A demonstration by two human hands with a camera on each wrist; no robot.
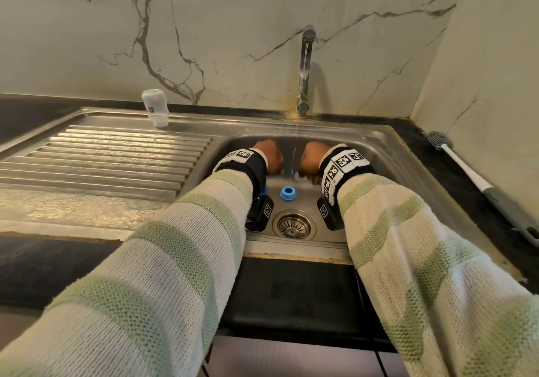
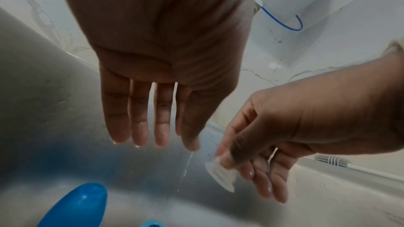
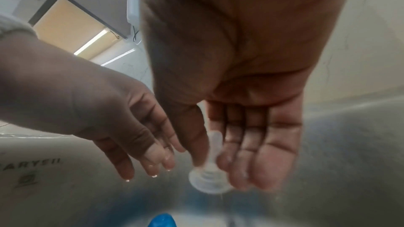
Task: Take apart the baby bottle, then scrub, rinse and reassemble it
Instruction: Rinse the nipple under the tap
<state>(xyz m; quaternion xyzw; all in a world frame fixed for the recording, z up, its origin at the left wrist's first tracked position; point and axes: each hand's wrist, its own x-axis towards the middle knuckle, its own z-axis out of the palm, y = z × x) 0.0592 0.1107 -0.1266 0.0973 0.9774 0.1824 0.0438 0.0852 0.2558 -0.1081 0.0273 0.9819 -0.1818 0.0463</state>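
Note:
Both hands hang low in the steel sink (image 1: 388, 154) under a thin stream from the tap (image 1: 304, 70). My right hand (image 3: 216, 167) pinches a clear silicone nipple (image 3: 210, 179) by its teat between thumb and fingers, flange pointing down; the left wrist view shows the nipple (image 2: 220, 177) too. My left hand (image 2: 153, 137) is beside it with wet straight fingers and holds nothing. A blue screw ring (image 1: 288, 193) lies on the sink floor near the drain (image 1: 294, 226). A rounded blue part (image 2: 76, 204) lies below my left wrist.
A small white bottle (image 1: 155, 108) stands at the back of the ribbed drainboard (image 1: 102, 160). A bottle brush (image 1: 466, 166) lies on the dark counter right of the sink. Marble wall stands close behind the tap.

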